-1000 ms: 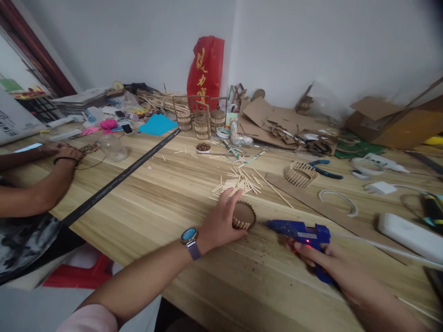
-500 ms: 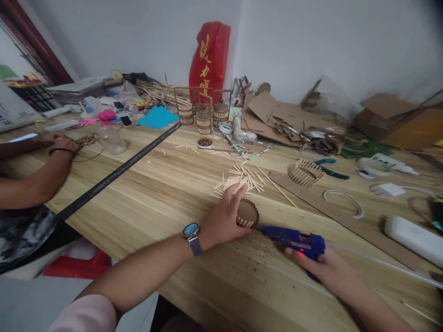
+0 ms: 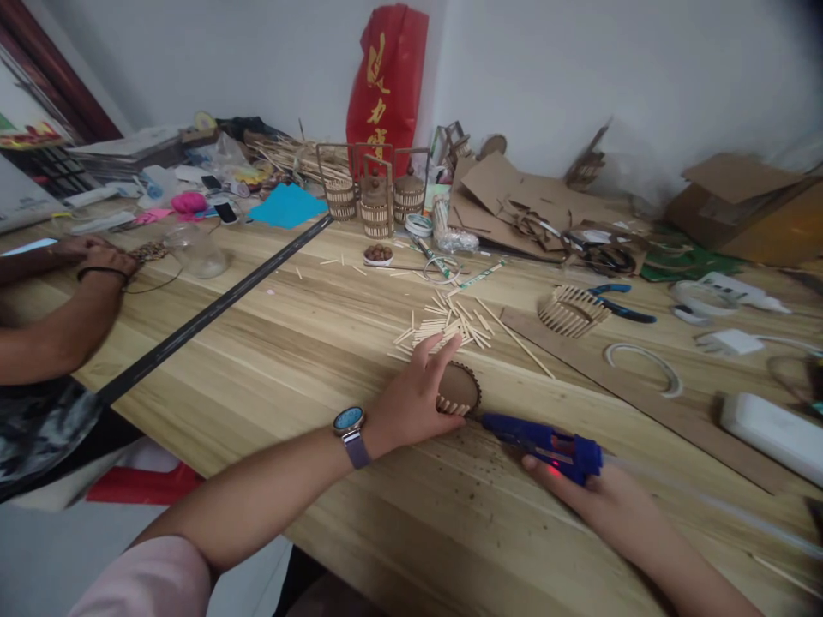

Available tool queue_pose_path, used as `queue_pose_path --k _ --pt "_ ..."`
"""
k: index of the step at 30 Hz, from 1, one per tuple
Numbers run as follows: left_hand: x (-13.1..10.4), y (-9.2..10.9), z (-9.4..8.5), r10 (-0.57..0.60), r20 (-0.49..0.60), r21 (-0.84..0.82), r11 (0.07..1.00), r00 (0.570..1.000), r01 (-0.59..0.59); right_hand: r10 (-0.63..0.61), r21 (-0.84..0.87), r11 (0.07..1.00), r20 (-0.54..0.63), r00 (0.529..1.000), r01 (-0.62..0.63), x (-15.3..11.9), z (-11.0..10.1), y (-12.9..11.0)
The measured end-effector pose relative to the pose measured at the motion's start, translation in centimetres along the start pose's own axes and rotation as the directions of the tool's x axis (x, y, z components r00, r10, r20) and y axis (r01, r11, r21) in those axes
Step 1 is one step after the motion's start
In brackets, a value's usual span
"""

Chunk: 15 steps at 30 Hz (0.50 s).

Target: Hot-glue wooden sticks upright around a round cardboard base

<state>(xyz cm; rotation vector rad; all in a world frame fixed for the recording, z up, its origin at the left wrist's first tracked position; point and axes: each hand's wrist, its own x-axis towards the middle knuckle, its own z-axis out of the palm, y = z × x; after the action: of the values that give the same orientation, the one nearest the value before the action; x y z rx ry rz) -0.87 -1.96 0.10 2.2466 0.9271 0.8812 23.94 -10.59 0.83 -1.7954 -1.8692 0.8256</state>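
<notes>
My left hand [image 3: 415, 396], with a watch on its wrist, curves round the left side of a round brown cardboard base [image 3: 464, 387]. Its thumb lies at the near rim, while the index and middle fingers reach up past the far side. Short pale sticks stand along the near edge of this base, and a dark beaded line follows its right edge. In my right hand [image 3: 579, 493] is a blue hot glue gun [image 3: 543, 441] with a red light glowing. The nozzle points left, close to the rim by my left thumb; contact cannot be made out.
Loose short sticks [image 3: 450, 321] lie just beyond the base. A slatted stick piece [image 3: 573, 310], blue-handled pliers [image 3: 623, 304] and a cardboard strip [image 3: 617, 386] are on the right. Small stick buckets [image 3: 376, 214] stand behind. Another person's hands [image 3: 103, 261] rest at the left.
The view has shifted slightly, with the background sitting higher. My left hand keeps its place round the base, and the glue gun stays beside the rim with its nozzle marginally closer.
</notes>
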Motion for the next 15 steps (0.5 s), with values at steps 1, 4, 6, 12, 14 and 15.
queue_pose_path --k 1,4,6,12,14,15 --pt "0.00 -0.01 0.00 -0.001 0.002 -0.003 1.000 1.000 0.001 0.004 -0.009 1.000 -0.023 1.000 -0.004 -0.02 0.07 -0.15" --pt "0.03 0.00 -0.01 -0.017 0.012 -0.010 1.000 1.000 0.017 0.010 -0.031 0.999 -0.058 0.998 -0.012 -0.03 0.17 -0.57" --pt "0.04 0.03 -0.02 -0.014 0.013 -0.002 1.000 1.000 0.014 0.013 -0.039 0.999 -0.059 0.998 -0.015 -0.05 0.18 -0.72" --pt "0.03 -0.03 0.02 0.005 -0.001 0.031 1.000 1.000 -0.005 0.072 -0.055 0.995 -0.082 0.994 -0.077 -0.28 0.53 -0.43" --pt "0.02 -0.05 0.02 -0.001 0.004 0.024 1.000 1.000 0.001 0.061 -0.046 0.997 -0.097 0.993 -0.066 -0.32 0.62 -0.42" --pt "0.02 -0.05 0.01 -0.005 0.008 0.019 1.000 1.000 0.005 0.044 -0.041 0.998 -0.093 0.995 -0.048 -0.32 0.60 -0.49"
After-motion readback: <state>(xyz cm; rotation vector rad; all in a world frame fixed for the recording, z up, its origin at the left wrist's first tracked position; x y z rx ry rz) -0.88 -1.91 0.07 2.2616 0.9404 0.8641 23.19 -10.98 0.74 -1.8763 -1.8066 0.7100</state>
